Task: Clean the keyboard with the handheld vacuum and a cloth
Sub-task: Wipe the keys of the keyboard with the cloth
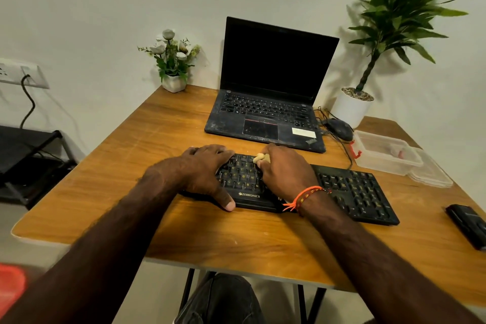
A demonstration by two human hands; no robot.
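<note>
Black keyboard (349,189) lying flat near the front edge of the wooden worktop (163,126), angled slightly, brand label facing the person. Left hand (207,173) spread flat over the keyboard's left end, fingers straight across the far edge, thumb hooked down over the near edge. Right hand (285,171) over the middle keys, fingers curled, pinching a small beige lump (261,158) against the upper key rows; whether cloth or putty, cannot tell. Orange thread band (306,196) around the right wrist. Behind the keyboard, an open black laptop (273,87), screen dark, its deck dusty. Black mouse (339,127) with trailing cable just right of the laptop. Clear plastic box (386,151) further right, near the worktop's right side. Small pot of white flowers (172,60) at the far left corner, tall green plant in a white pot (353,108) at the far right. Dark flat object (468,223) at the right edge, partly cut off, kind unclear.
</note>
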